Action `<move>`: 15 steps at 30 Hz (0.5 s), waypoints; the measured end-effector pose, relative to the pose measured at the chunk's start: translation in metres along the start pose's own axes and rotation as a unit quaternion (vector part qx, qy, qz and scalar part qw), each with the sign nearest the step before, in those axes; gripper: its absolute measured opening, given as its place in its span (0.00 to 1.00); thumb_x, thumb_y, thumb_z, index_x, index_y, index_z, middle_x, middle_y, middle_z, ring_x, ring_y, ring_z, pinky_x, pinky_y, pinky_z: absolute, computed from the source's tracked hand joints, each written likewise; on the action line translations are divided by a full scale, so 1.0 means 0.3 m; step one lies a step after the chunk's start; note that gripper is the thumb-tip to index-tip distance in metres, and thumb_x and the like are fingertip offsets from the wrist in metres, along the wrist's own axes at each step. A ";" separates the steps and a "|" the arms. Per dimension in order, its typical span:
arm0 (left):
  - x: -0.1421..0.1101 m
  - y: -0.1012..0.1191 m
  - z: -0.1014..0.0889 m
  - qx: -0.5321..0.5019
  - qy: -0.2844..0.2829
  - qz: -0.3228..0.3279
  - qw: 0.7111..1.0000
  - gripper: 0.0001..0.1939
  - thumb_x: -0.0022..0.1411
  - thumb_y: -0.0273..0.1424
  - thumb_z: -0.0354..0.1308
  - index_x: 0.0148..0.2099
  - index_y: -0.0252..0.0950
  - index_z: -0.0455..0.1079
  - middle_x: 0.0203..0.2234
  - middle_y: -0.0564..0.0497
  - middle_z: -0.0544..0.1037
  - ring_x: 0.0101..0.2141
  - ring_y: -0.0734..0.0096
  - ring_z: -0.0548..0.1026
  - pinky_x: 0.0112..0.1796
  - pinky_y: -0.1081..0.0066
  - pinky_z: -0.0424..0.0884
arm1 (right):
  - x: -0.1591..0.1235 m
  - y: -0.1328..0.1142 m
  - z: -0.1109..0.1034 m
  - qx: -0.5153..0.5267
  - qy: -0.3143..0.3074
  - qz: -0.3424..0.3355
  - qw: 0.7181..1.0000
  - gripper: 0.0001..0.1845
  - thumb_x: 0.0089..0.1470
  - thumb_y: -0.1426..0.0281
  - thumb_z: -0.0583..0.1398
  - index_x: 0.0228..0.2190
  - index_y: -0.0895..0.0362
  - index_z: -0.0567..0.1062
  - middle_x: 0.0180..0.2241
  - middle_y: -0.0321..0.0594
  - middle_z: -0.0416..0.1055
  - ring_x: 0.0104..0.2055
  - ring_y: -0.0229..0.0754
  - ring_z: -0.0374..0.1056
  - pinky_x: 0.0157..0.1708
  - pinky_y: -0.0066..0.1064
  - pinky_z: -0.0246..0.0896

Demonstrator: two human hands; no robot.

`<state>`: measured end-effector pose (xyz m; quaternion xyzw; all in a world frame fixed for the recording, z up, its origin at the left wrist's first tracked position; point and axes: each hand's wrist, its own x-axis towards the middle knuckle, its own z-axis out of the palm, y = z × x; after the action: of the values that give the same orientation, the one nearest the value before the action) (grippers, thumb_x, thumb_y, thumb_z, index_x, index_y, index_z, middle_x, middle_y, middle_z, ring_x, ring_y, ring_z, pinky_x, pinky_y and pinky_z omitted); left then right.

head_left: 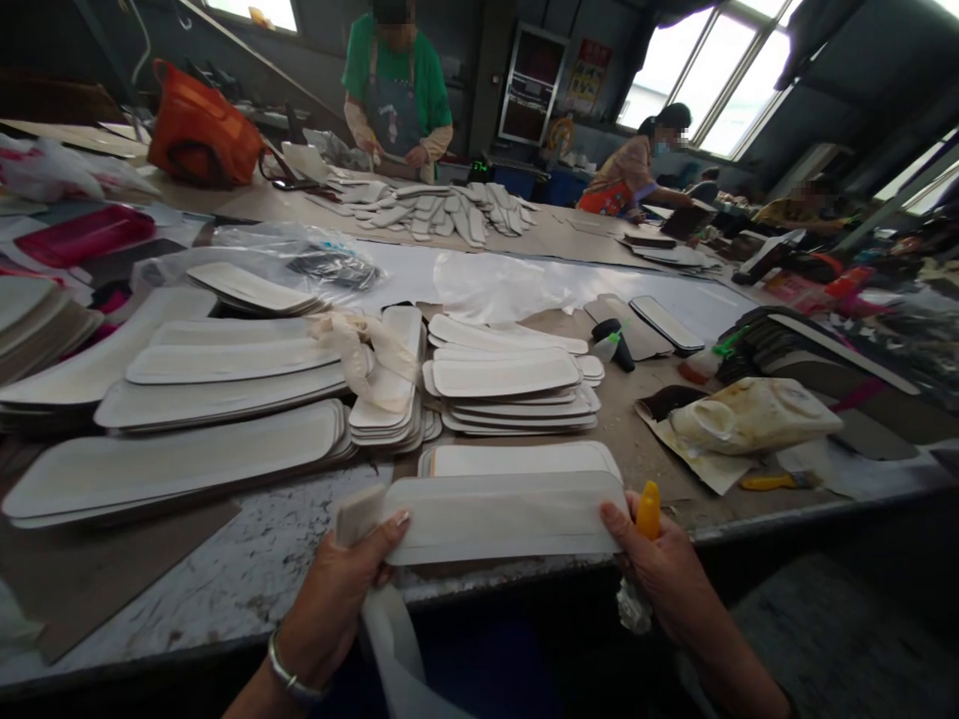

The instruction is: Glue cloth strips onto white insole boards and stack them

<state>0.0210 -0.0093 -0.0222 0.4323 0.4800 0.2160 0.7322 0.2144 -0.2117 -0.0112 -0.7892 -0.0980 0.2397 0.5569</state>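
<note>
A long white panel with rounded corners [501,517] is stretched level between my hands at the table's front edge. My left hand [345,574] pinches its left end, thumb on top, and also holds a pale folded strip [360,516] whose length hangs down below. My right hand [655,559] grips the right end. The same hand holds a yellow-handled tool [648,509], apparently a brush, with a crusted whitish lower end. Just behind the held panel lies a short stack of similar panels [524,459].
Stacks of white panels [180,454] fill the left, with more panels [509,374] in the middle. To the right are a stained plastic jug [756,414], a yellow brush [775,481] and a dark stack [816,369]. Co-workers [397,90] work across the tables.
</note>
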 end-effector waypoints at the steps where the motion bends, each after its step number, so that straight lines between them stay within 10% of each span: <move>1: -0.002 0.003 0.001 -0.004 0.004 0.000 1.000 0.25 0.32 0.45 0.72 0.26 0.35 0.65 0.16 0.61 0.64 0.18 0.82 0.57 0.18 0.77 0.55 | -0.003 0.010 0.003 0.008 0.006 0.001 1.000 0.24 0.42 0.48 0.63 0.28 0.56 0.69 0.17 0.27 0.56 0.16 0.32 0.50 0.14 0.24 0.47; 15: 0.006 -0.022 -0.014 -0.062 0.021 -0.032 0.997 0.22 0.36 0.44 0.73 0.29 0.37 0.69 0.16 0.60 0.65 0.19 0.79 0.60 0.18 0.78 0.59 | -0.059 0.022 0.041 0.164 -0.029 0.089 0.982 0.24 0.41 0.51 0.68 0.29 0.55 0.68 0.19 0.27 0.57 0.17 0.29 0.49 0.15 0.20 0.46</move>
<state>0.0175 -0.0097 -0.0294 0.3663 0.4944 0.2303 0.7539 0.1925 -0.2112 -0.0158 -0.6851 -0.0025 0.3244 0.6523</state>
